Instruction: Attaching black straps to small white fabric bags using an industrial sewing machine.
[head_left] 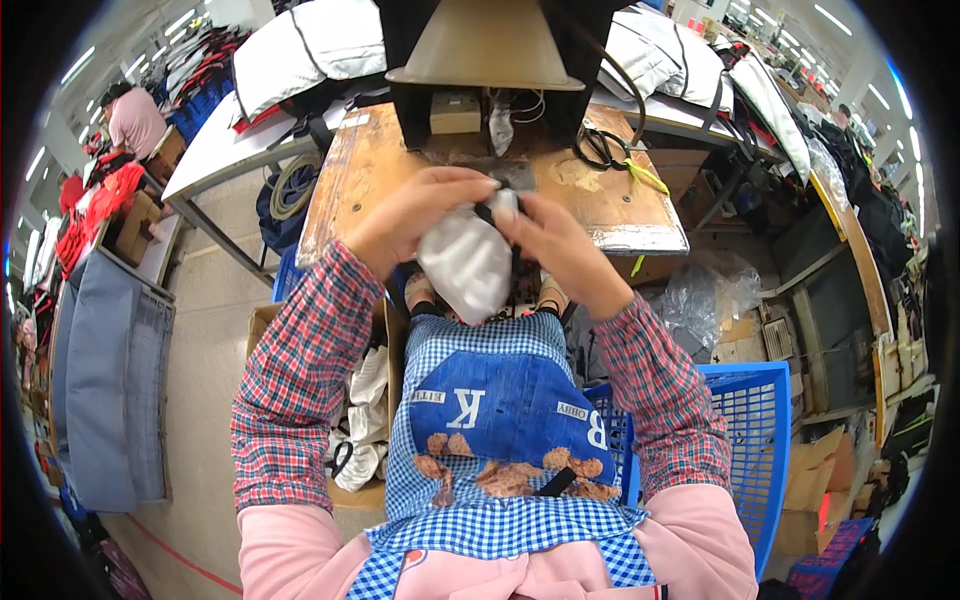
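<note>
A small white fabric piece [465,264], pouch-like and rounded at the bottom, hangs between my hands at the near edge of the worn wooden table [350,180]. My left hand [428,208] pinches its upper edge from the left. From the right, the fingers of my right hand [556,240] close on its top corner, where something small and dark shows; what that is, I cannot make out. Just beyond my fingertips stands a black machine housing [410,105] with a cream cone-shaped part [487,50]. My fingers partly hide the table area under it.
Left of my lap, a cardboard box [262,325] holds several white fabric pieces [368,420]. A blue plastic crate [750,420] stands at my right. Black cable loops [603,150] and a yellow-green tie [645,175] lie on the table's right side. Large white bags [315,45] rest on side tables.
</note>
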